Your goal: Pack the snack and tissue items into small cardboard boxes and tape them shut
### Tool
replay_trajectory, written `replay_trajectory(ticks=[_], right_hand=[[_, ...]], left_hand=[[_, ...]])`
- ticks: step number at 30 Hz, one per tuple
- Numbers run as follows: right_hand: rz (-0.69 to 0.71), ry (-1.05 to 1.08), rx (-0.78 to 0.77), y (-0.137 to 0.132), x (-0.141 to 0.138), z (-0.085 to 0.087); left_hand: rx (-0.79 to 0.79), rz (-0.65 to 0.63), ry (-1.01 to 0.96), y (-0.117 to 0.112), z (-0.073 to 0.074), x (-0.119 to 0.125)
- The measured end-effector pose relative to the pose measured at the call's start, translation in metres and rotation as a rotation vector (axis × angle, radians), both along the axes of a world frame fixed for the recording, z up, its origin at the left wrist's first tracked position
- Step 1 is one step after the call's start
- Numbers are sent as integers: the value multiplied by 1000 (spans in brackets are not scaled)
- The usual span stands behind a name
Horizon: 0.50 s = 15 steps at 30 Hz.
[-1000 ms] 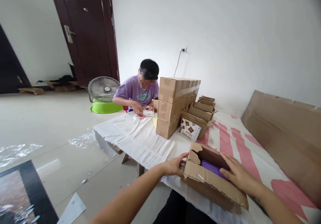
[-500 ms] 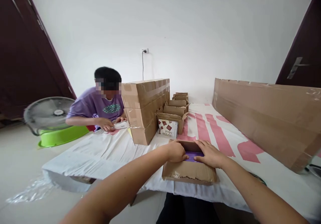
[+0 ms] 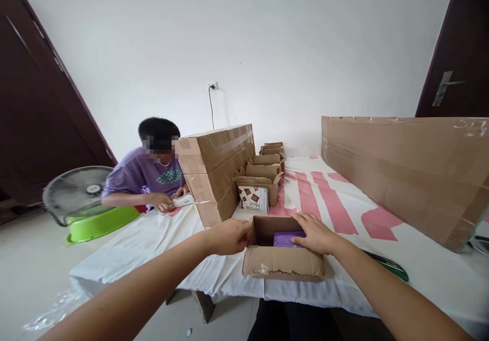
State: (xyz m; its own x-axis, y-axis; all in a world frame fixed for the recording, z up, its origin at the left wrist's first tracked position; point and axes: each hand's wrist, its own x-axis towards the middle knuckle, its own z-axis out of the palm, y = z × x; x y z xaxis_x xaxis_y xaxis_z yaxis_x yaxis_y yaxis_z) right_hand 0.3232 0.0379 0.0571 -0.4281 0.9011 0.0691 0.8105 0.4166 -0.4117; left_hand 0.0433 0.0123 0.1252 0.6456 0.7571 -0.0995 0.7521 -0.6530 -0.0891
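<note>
In front of me an open cardboard box [image 3: 284, 263] stands at the near edge of the table, its torn front flap folded down towards me. Inside, on the right, lies a purple packet [image 3: 284, 239]; the left part of the box is dark and bare. My left hand [image 3: 231, 236] is closed at the box's left wall, fingers curled at the edge and partly hidden. Over the right wall lies my right hand [image 3: 315, 233], gripping the box, its fingers along the back right rim and its thumb resting on the purple packet.
Taped cartons [image 3: 216, 178] are stacked to the left; beside them stand several open boxes [image 3: 260, 178] and printed Super Meal packs [image 3: 252, 200]. A long cardboard panel [image 3: 405, 173] borders the right. A dark green-edged object [image 3: 391, 267] lies by my right forearm. A co-worker [image 3: 148, 173] handles a white item.
My left hand has moved left, from above the purple packet to the box's left wall. More of the box's inside now shows. The right hand stays put. The view has shifted slightly.
</note>
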Motion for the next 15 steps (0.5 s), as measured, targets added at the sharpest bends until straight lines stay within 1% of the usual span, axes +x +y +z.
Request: replay_trajectory(ticks=[4, 5, 7, 9, 11, 13, 15], right_hand=[[-8, 0, 9, 2, 0, -2], [-9, -2, 12, 2, 0, -2], [-11, -12, 19, 2, 0, -2], [-18, -20, 39, 0, -2, 1], [0, -43, 93, -3, -4, 8], [78, -134, 119, -6, -9, 17], [165, -268, 74, -7, -16, 24]], left_hand=[[66, 139, -73, 3, -14, 11], [61, 169, -97, 4, -19, 15], [-11, 208, -135, 7, -31, 19], [-107, 223, -183, 9, -42, 20], [-157, 218, -244, 10, -52, 17], [-155, 196, -272, 10, -57, 13], [-120, 170, -246, 8, -58, 10]])
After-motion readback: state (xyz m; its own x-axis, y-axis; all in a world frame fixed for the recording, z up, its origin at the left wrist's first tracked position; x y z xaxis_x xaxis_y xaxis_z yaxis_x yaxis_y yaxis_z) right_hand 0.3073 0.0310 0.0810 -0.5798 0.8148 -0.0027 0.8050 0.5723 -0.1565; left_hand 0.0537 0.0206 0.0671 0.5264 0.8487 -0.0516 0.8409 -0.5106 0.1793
